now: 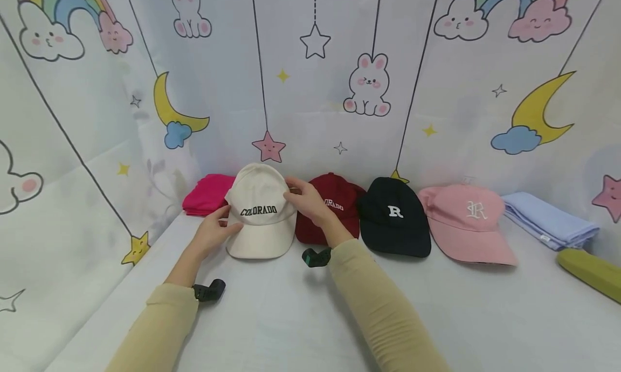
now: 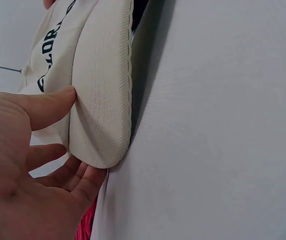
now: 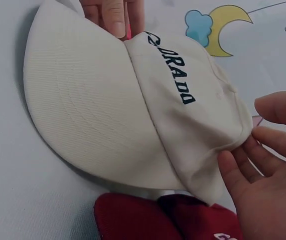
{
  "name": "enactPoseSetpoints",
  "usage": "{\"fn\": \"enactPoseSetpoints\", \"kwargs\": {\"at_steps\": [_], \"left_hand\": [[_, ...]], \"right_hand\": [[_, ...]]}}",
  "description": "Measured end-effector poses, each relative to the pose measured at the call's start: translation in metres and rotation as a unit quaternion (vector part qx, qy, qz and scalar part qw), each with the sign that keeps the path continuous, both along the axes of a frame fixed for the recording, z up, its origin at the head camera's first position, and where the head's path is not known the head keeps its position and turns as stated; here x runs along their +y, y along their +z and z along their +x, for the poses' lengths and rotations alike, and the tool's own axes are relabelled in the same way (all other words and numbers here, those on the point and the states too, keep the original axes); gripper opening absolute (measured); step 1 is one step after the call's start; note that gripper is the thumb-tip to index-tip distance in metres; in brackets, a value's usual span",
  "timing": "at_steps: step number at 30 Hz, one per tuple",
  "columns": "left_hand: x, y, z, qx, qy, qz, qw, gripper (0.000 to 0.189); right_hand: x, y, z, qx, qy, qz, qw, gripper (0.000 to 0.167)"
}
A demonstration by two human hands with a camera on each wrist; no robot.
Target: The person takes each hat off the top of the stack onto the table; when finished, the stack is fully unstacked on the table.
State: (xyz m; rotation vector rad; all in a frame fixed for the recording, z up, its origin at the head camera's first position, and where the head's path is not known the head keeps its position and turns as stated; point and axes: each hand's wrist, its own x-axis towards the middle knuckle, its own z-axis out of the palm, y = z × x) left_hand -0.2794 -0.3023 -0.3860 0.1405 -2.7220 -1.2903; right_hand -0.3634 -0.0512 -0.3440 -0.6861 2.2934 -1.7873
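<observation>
A cream baseball cap (image 1: 257,215) lettered COLORADO stands at the left of a row, crown up and brim toward me. My left hand (image 1: 211,232) holds its left side; in the left wrist view the thumb (image 2: 53,105) lies on the front near the brim seam, with other fingers behind the edge. At the cap's right side, my right hand (image 1: 310,199) pinches the crown's edge. The right wrist view shows its thumb (image 3: 230,170) against the fabric and some fingers behind it. The fingertips behind the cap are hidden.
To the right stand a dark red cap (image 1: 327,221), a black cap (image 1: 393,221) and a pink cap (image 1: 468,226). Folded bright pink cloth (image 1: 206,194) lies behind my left hand. Folded light blue cloth (image 1: 553,218) and a green object (image 1: 589,272) lie far right on the white table (image 1: 271,318).
</observation>
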Motion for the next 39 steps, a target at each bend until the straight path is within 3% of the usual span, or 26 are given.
{"fn": "enactPoseSetpoints", "kwargs": {"at_steps": [9,17,27,39], "left_hand": [[-0.004,-0.006,-0.008,-0.011,-0.016,0.008,0.9998,0.072],[-0.004,-0.009,-0.009,-0.017,-0.006,-0.003,0.9998,0.068],[0.002,-0.013,-0.011,-0.020,-0.002,0.009,0.9998,0.060],[-0.004,-0.015,-0.010,-0.025,0.019,0.004,0.9995,0.062]], "right_hand": [[-0.005,-0.011,-0.001,0.002,-0.002,0.005,1.0000,0.054],[-0.007,-0.017,-0.002,-0.002,0.009,-0.002,1.0000,0.054],[-0.007,-0.032,-0.009,-0.027,-0.008,0.011,0.9995,0.058],[0.003,-0.027,-0.004,-0.016,-0.003,0.007,0.9998,0.055]]}}
